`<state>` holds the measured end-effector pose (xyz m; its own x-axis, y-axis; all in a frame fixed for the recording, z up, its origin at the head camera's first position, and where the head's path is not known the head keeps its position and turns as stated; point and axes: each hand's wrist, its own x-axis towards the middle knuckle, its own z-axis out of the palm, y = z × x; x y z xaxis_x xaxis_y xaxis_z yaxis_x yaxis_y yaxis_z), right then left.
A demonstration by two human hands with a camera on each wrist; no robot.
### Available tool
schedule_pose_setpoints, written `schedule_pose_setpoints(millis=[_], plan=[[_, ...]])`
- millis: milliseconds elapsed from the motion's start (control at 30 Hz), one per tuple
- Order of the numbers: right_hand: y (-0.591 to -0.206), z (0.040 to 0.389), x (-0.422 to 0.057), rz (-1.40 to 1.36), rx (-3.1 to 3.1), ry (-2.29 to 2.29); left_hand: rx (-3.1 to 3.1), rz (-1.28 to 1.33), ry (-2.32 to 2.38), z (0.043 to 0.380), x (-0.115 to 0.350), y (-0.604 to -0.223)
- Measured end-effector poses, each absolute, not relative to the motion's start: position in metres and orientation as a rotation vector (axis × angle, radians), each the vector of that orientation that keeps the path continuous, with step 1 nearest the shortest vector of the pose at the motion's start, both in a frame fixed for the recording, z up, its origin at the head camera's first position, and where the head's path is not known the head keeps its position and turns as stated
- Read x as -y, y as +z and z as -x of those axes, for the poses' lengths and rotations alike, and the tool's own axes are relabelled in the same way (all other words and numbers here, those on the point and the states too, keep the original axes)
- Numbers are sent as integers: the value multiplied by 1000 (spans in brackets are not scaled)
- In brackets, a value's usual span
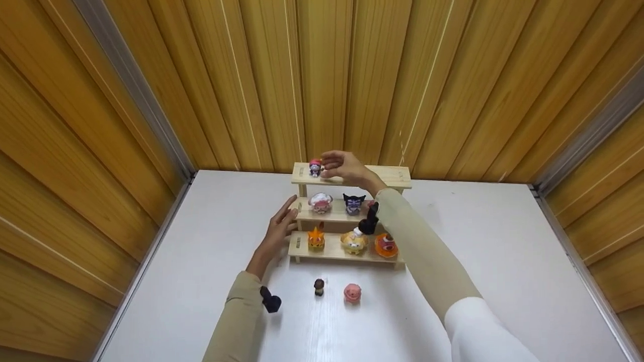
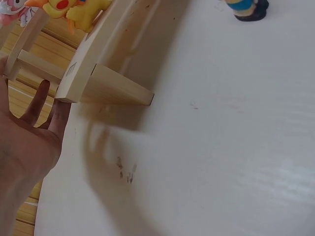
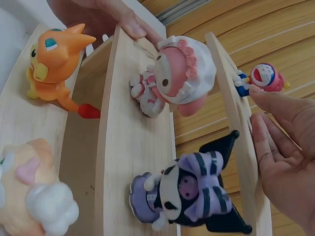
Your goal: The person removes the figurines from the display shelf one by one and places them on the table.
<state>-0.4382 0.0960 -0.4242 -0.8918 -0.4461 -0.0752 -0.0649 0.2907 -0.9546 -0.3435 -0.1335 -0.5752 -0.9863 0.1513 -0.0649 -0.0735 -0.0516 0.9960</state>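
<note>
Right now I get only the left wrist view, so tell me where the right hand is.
Observer: The right hand is up at the top shelf, its fingertips close beside a small red-capped figurine; I can't be sure whether they touch it.
Operator: Give me whatever stands next to the white-hooded figurine on the middle shelf.
Observer: A black-and-purple figurine with a striped bow stands there, on the person's right of it.
Operator: Now report what is on the table beyond the figurine whose feet I see at my top edge.
Observer: A round pink figurine stands in front of the shelves, on the person's right of a brown-topped one.
</note>
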Motion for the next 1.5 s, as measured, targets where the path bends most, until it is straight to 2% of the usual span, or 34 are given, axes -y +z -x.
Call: schedule_pose_setpoints(millis=[633, 900, 1500], plan=[[-428, 424, -51, 394, -2455, -1505, -2102, -57, 2145, 330, 152, -575], [-429, 424, -66, 427, -2462, -1481, -2074, -88, 2174, 334, 147, -573], [-405, 422, -103, 436, -2438, -1568, -2079, -80, 2188, 344, 145, -568]])
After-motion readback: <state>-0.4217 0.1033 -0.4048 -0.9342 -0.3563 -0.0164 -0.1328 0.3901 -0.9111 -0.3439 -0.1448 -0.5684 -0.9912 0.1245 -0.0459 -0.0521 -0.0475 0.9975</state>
